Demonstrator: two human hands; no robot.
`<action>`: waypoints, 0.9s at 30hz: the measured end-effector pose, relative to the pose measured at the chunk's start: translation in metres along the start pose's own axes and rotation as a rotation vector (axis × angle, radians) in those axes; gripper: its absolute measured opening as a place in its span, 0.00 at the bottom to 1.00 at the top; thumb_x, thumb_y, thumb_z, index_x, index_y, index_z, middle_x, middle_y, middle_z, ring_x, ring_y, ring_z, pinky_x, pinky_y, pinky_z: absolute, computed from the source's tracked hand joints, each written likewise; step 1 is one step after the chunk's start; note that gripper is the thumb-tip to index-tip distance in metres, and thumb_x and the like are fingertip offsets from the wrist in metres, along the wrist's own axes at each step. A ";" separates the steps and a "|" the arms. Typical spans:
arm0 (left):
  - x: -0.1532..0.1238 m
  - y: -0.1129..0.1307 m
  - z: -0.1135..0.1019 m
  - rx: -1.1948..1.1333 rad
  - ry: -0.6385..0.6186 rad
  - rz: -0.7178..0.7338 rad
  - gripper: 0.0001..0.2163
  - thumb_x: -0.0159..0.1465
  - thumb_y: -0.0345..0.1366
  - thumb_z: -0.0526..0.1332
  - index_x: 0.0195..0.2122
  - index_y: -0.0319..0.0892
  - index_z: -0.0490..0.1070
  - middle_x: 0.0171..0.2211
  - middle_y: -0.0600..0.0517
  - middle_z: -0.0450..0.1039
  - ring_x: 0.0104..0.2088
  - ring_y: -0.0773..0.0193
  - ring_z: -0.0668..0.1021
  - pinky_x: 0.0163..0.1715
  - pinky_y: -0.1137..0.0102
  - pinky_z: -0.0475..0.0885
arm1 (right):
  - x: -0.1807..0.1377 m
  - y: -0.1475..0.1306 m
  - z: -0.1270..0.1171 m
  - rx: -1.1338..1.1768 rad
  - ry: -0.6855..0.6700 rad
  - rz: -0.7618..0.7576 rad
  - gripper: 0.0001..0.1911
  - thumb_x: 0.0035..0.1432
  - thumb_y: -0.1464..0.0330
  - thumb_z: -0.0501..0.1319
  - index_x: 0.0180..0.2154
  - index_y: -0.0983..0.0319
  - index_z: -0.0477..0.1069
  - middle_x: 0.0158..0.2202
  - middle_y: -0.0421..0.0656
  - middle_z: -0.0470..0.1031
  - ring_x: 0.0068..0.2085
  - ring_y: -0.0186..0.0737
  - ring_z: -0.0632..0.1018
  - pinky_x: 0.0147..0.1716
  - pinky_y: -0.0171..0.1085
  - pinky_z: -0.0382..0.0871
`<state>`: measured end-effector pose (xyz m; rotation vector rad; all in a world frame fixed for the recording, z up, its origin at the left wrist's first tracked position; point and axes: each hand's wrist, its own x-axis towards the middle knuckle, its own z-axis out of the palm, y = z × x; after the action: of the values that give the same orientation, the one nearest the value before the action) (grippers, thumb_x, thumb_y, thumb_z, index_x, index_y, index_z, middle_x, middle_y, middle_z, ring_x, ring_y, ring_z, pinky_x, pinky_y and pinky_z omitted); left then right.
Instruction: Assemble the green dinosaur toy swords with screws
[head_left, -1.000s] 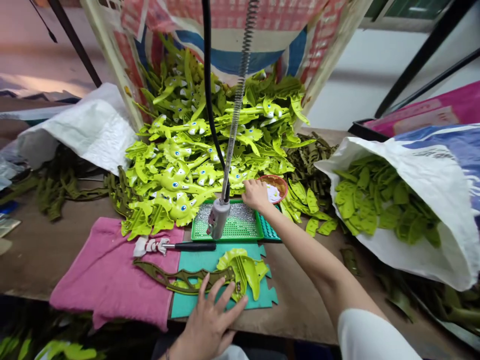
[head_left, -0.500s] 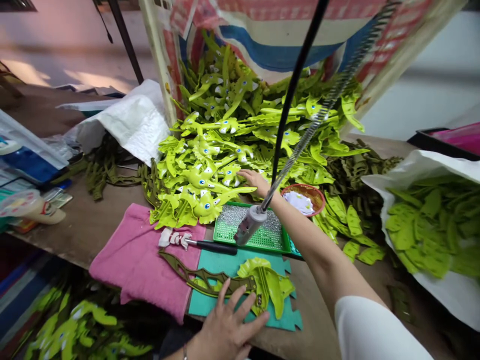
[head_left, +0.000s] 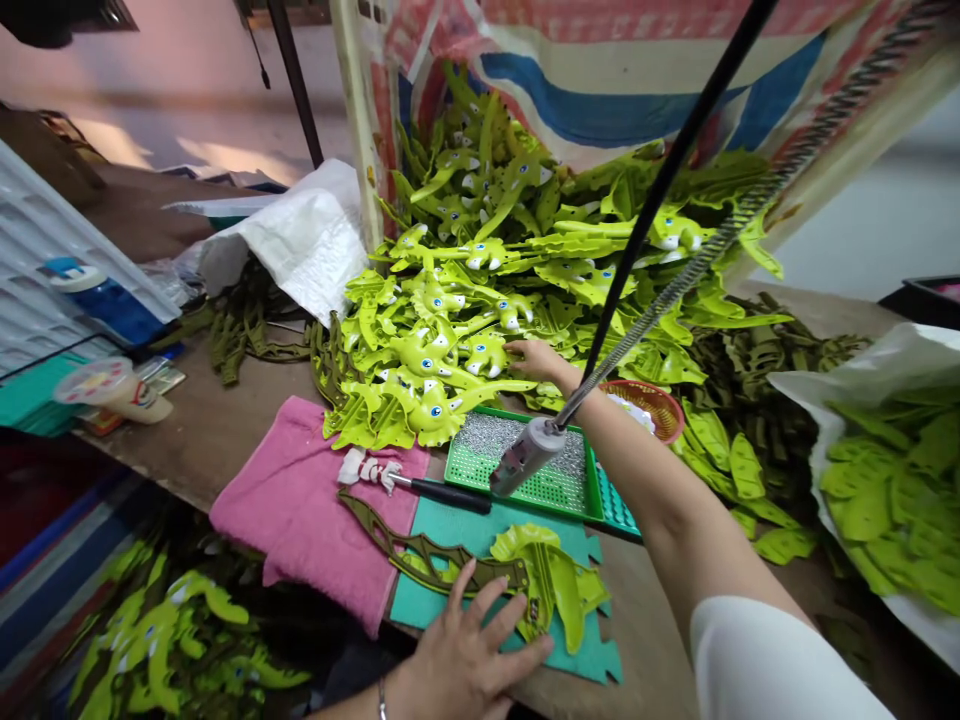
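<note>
My left hand lies flat with fingers spread on a dark olive toy sword frame and the lime-green toy part under it, both on a teal foam mat. My right hand reaches out over a green tray of small screws and touches the heap of lime-green toy parts; its fingers look loosely curled on the pile, and I cannot make out a held piece. A hanging electric screwdriver dangles over the tray beside my right forearm.
A pink towel lies left of the mat with a black-handled tool across it. A small orange basket sits behind my arm. White sacks of green parts stand right, dark olive frames behind. More green parts lie below the table edge.
My right hand has moved left from the orange basket onto the heap of green parts. The view has swung left and the hanging screwdriver has tilted. My left hand stays on the frame.
</note>
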<state>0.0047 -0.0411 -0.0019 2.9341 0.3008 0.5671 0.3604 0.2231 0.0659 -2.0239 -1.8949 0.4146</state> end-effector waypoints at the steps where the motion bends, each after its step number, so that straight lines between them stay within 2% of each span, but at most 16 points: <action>1: -0.001 0.000 0.000 -0.002 -0.012 -0.002 0.36 0.59 0.45 0.65 0.68 0.52 0.56 0.63 0.48 0.64 0.63 0.47 0.63 0.67 0.39 0.44 | 0.001 -0.003 -0.002 0.009 -0.008 0.013 0.27 0.47 0.73 0.70 0.52 0.62 0.76 0.50 0.50 0.80 0.49 0.47 0.81 0.50 0.40 0.74; 5: -0.003 0.000 0.001 -0.021 -0.044 -0.020 0.36 0.61 0.45 0.63 0.69 0.53 0.53 0.64 0.48 0.63 0.64 0.48 0.62 0.67 0.40 0.46 | 0.001 -0.007 -0.021 0.052 0.013 0.045 0.24 0.45 0.72 0.72 0.48 0.63 0.79 0.46 0.49 0.82 0.46 0.49 0.82 0.48 0.42 0.76; 10: -0.003 0.000 0.000 -0.033 -0.071 -0.014 0.35 0.62 0.46 0.61 0.70 0.53 0.51 0.64 0.47 0.63 0.64 0.47 0.62 0.66 0.39 0.46 | -0.021 0.010 -0.044 0.121 0.115 0.102 0.22 0.46 0.65 0.72 0.44 0.67 0.80 0.38 0.49 0.83 0.40 0.49 0.82 0.45 0.44 0.78; 15: -0.001 -0.002 -0.003 -0.052 -0.082 -0.009 0.36 0.61 0.45 0.64 0.69 0.52 0.52 0.64 0.46 0.63 0.64 0.46 0.61 0.66 0.39 0.43 | -0.069 0.031 -0.039 0.509 0.271 0.180 0.25 0.36 0.60 0.77 0.37 0.65 0.81 0.32 0.47 0.83 0.34 0.44 0.81 0.38 0.43 0.79; 18: 0.001 -0.003 -0.006 -0.053 -0.105 -0.007 0.36 0.61 0.44 0.64 0.69 0.52 0.53 0.63 0.46 0.63 0.64 0.46 0.60 0.66 0.40 0.43 | -0.095 0.037 -0.033 0.733 0.358 0.263 0.23 0.35 0.60 0.78 0.34 0.64 0.80 0.29 0.45 0.81 0.33 0.43 0.81 0.38 0.44 0.80; 20: 0.002 -0.004 -0.008 -0.060 -0.129 -0.008 0.35 0.62 0.43 0.63 0.69 0.53 0.53 0.64 0.46 0.62 0.65 0.46 0.60 0.66 0.41 0.43 | -0.112 0.038 -0.034 0.874 0.417 0.294 0.19 0.36 0.63 0.78 0.32 0.63 0.78 0.28 0.44 0.79 0.34 0.45 0.82 0.40 0.47 0.80; 23: 0.005 -0.003 -0.012 -0.084 -0.167 -0.003 0.33 0.63 0.43 0.63 0.69 0.53 0.55 0.64 0.46 0.61 0.66 0.46 0.59 0.67 0.41 0.42 | -0.144 0.041 -0.042 0.996 0.491 0.331 0.17 0.39 0.66 0.78 0.32 0.61 0.76 0.30 0.43 0.79 0.40 0.46 0.82 0.50 0.52 0.78; 25: 0.006 -0.003 -0.014 -0.096 -0.176 0.001 0.31 0.64 0.42 0.63 0.68 0.53 0.56 0.65 0.46 0.61 0.66 0.46 0.59 0.67 0.41 0.41 | -0.178 0.046 -0.049 1.011 0.530 0.370 0.17 0.41 0.65 0.77 0.34 0.57 0.76 0.34 0.42 0.80 0.45 0.46 0.81 0.56 0.52 0.74; 27: 0.008 -0.003 -0.015 -0.107 -0.181 -0.004 0.30 0.64 0.41 0.63 0.67 0.52 0.58 0.65 0.45 0.61 0.66 0.46 0.59 0.67 0.40 0.41 | -0.226 0.054 -0.054 0.977 0.564 0.379 0.16 0.45 0.61 0.75 0.37 0.52 0.76 0.39 0.42 0.81 0.48 0.48 0.80 0.59 0.52 0.72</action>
<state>0.0051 -0.0346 0.0144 2.8542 0.2465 0.3029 0.4164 -0.0082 0.0878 -1.5410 -0.7201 0.6178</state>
